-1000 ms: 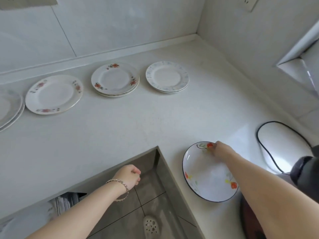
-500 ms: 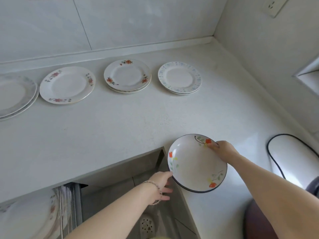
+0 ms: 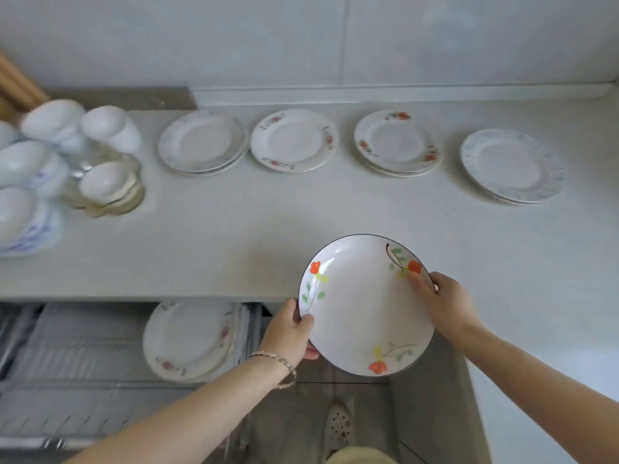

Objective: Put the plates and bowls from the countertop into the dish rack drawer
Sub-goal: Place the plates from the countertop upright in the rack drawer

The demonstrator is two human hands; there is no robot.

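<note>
Gripping a black-rimmed flowered plate (image 3: 365, 306) by opposite edges with left hand (image 3: 288, 333) and right hand (image 3: 445, 303), just right of the open dish rack drawer (image 3: 67, 346), on the left hand's side.

plate (image 3: 365, 306): white, black rim, 3 orange flowers (green leaves) | countertop (image 3: 217, 249): pale grey | bracelet (image 3: 279, 359): silver

Home kitchen, tiled wall (image 3: 335, 38), white countertop (image 3: 234, 229), plates (image 3: 294, 140), dish rack drawer (image 3: 83, 363)
</note>
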